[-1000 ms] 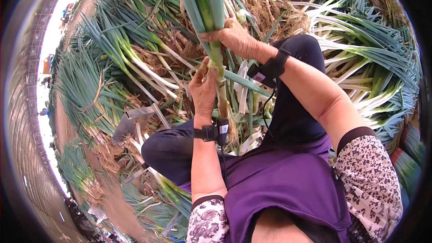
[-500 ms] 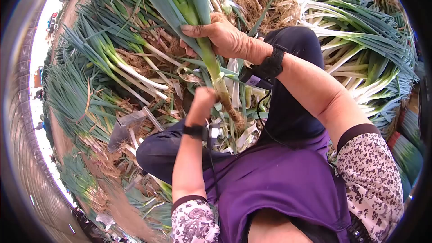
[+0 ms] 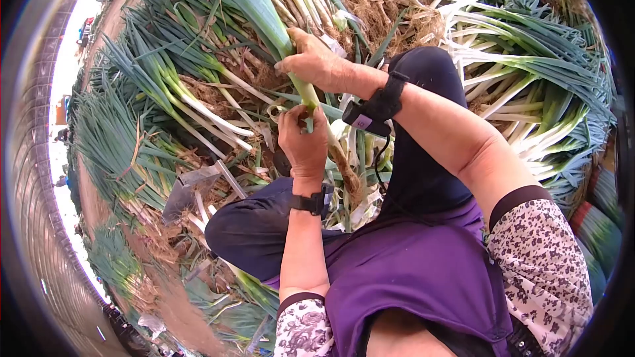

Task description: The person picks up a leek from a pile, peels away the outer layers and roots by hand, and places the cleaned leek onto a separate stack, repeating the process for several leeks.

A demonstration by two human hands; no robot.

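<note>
A large leek (image 3: 303, 90) slants across my lap, its green leaves toward the upper left and its brown roots at the lower right. My right hand (image 3: 317, 63) is closed around it where the leaves meet the stalk. Lower down, my left hand (image 3: 303, 139) has its thumb and fingers curled together against the pale stalk. A small bit of green shows between those fingers, seemingly an outer layer of the leek. Pale peeled scraps (image 3: 360, 201) lie under the root end, between my legs.
Trimmed white leeks (image 3: 509, 59) are heaped at the right. Untrimmed leeks with roots (image 3: 132, 125) spread over the ground at the left and top. A grey metal piece (image 3: 192, 188) stands beside my left knee (image 3: 248, 218). A cable runs from the right wrist device (image 3: 367, 121).
My left hand has moved up the stalk from near the root end and now pinches at it. My right hand has turned slightly, and the leek's leaves have shifted left.
</note>
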